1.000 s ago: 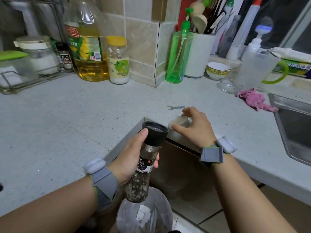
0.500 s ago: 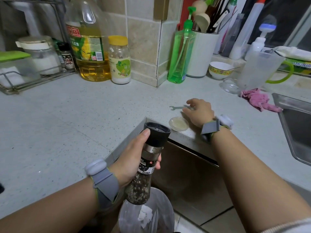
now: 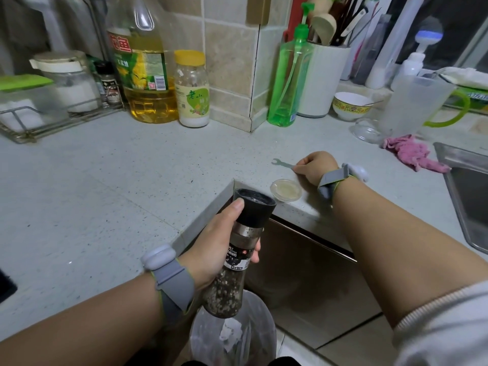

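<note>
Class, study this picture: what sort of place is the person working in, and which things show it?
Most likely a home kitchen: a cooking oil bottle stands by the tiled wall, a steel sink sits in the counter, and the left hand holds a pepper grinder.

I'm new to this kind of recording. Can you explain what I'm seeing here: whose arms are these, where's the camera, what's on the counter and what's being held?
There is no machine here: these are a person's two bare arms, each with a grey wrist band. The single picture comes from a camera worn on the head, looking forward and down. The left hand grips a pepper grinder, held off the edge of the counter above a lined bin. The right hand pinches the end of a small wrench lying on the counter, with a small clear lid beside it. At the back are an oil bottle, a green soap bottle and a pink cloth.
</note>
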### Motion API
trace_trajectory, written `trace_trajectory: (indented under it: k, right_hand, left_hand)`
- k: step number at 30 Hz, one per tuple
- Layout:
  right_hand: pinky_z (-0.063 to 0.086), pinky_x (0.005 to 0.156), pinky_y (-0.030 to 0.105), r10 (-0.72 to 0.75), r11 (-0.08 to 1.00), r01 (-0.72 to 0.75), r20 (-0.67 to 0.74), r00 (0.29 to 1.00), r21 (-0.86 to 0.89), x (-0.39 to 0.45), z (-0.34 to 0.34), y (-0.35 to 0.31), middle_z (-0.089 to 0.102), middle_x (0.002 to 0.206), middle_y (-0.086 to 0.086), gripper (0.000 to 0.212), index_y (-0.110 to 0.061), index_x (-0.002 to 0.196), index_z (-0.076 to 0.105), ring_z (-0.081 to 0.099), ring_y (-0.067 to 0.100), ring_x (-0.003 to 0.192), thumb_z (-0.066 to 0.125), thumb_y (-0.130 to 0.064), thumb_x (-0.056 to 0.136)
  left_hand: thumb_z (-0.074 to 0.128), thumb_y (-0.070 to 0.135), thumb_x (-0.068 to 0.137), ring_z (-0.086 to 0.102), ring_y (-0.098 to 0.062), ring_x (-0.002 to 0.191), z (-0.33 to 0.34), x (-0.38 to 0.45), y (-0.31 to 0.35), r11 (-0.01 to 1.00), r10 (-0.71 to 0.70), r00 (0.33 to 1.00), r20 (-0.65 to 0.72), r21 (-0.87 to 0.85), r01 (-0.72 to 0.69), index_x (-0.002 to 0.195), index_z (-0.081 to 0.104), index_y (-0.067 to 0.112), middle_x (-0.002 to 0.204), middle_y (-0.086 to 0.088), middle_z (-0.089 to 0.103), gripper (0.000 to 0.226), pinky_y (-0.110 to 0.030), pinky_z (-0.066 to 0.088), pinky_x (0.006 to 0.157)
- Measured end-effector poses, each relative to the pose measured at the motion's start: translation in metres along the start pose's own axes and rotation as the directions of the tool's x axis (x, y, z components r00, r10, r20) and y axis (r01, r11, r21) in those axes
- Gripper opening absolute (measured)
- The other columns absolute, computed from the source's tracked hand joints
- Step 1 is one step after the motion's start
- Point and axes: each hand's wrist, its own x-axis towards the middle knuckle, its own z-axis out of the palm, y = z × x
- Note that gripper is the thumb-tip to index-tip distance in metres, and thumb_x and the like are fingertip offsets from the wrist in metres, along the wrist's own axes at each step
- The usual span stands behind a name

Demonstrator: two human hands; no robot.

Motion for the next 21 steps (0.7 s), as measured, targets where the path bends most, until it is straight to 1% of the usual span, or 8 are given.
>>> trace_trajectory:
  k: [5, 8, 9, 11, 14, 16, 18, 21]
  right_hand:
    - [0.038, 0.073, 0.026, -0.016, 0.999, 0.016, -0.002, 1.0, 0.029, -0.011, -0.002, -0.001, 0.061, 0.082, 0.007, 0.03, -0.02, 0.06, 0.056, 0.054, 0.021, 0.081, 0.067, -0.02, 0.088]
    - [0.043, 0.068, 0.03, -0.068, 0.962, 0.086, -0.078, 0.995, 0.26, -0.032, -0.009, -0.01, 0.059, 0.071, 0.005, 0.017, -0.015, 0.07, 0.061, 0.053, 0.022, 0.072, 0.065, -0.013, 0.087]
    - [0.045, 0.066, 0.033, -0.09, 0.918, 0.122, -0.101, 0.991, 0.377, -0.045, -0.011, -0.015, 0.058, 0.07, 0.004, 0.016, -0.016, 0.072, 0.061, 0.053, 0.021, 0.068, 0.064, -0.01, 0.087]
    - [0.046, 0.062, 0.032, -0.165, 0.766, 0.173, -0.071, 0.984, 0.619, -0.082, -0.016, -0.025, 0.057, 0.069, 0.008, 0.017, -0.012, 0.076, 0.059, 0.054, 0.019, 0.061, 0.062, -0.001, 0.088]
    - [0.046, 0.058, 0.025, -0.3, 0.531, 0.103, 0.072, 0.951, 0.841, -0.151, -0.016, -0.033, 0.057, 0.066, 0.01, 0.012, -0.006, 0.083, 0.059, 0.053, 0.017, 0.055, 0.06, 0.005, 0.086]
    - [0.048, 0.057, 0.024, -0.344, 0.391, 0.019, 0.127, 0.931, 0.92, -0.182, -0.012, -0.031, 0.055, 0.07, 0.014, 0.006, -0.004, 0.085, 0.06, 0.052, 0.016, 0.054, 0.061, 0.0, 0.08]
    - [0.048, 0.055, 0.023, -0.325, 0.286, -0.038, 0.134, 0.936, 0.957, -0.195, -0.01, -0.028, 0.054, 0.068, 0.014, 0.007, -0.004, 0.083, 0.062, 0.051, 0.015, 0.052, 0.06, -0.004, 0.075]
    - [0.046, 0.054, 0.022, -0.274, 0.214, -0.032, 0.092, 0.957, 0.976, -0.2, -0.016, -0.027, 0.055, 0.06, 0.007, 0.005, -0.005, 0.077, 0.064, 0.048, 0.014, 0.05, 0.059, -0.004, 0.074]
  left_hand:
    - [0.047, 0.07, 0.068, 0.061, -0.03, 0.057, -0.001, -0.001, 0.002, 0.999, 0.031, 0.999, -0.031, 0.022, -0.031, 0.09, 0.063, -0.002, 0.069, -0.019, 0.064, 0.077, -0.034, 0.05, 0.064]
    - [0.051, 0.064, 0.07, 0.064, -0.026, 0.061, 0.0, -0.004, 0.005, 0.988, 0.135, 0.989, -0.059, 0.086, -0.13, 0.091, 0.061, 0.001, 0.071, -0.014, 0.066, 0.067, -0.033, 0.051, 0.063]
    - [0.055, 0.06, 0.07, 0.066, -0.024, 0.061, 0.0, -0.004, 0.005, 0.979, 0.173, 0.983, -0.065, 0.12, -0.165, 0.091, 0.06, 0.005, 0.071, -0.01, 0.067, 0.06, -0.033, 0.052, 0.063]
    - [0.065, 0.052, 0.066, 0.068, -0.019, 0.062, 0.002, -0.005, 0.006, 0.962, 0.221, 0.972, -0.08, 0.183, -0.203, 0.087, 0.06, 0.013, 0.068, -0.004, 0.069, 0.045, -0.029, 0.053, 0.064]
    - [0.079, 0.04, 0.066, 0.069, -0.007, 0.068, 0.001, -0.009, 0.006, 0.929, 0.257, 0.96, -0.108, 0.301, -0.215, 0.09, 0.061, 0.022, 0.071, 0.003, 0.072, 0.034, -0.018, 0.051, 0.066]
    - [0.084, 0.024, 0.073, 0.068, 0.003, 0.078, 0.003, -0.013, 0.009, 0.886, 0.3, 0.947, -0.114, 0.402, -0.232, 0.096, 0.061, 0.027, 0.084, 0.008, 0.073, 0.033, -0.008, 0.048, 0.069]
    - [0.083, 0.013, 0.074, 0.065, 0.01, 0.089, 0.003, -0.015, 0.009, 0.831, 0.376, 0.923, -0.085, 0.472, -0.295, 0.102, 0.059, 0.033, 0.094, 0.016, 0.073, 0.042, -0.004, 0.045, 0.074]
    - [0.083, 0.021, 0.07, 0.061, 0.012, 0.1, 0.005, -0.014, 0.004, 0.775, 0.431, 0.902, -0.038, 0.528, -0.348, 0.109, 0.053, 0.046, 0.104, 0.035, 0.065, 0.055, -0.004, 0.044, 0.082]
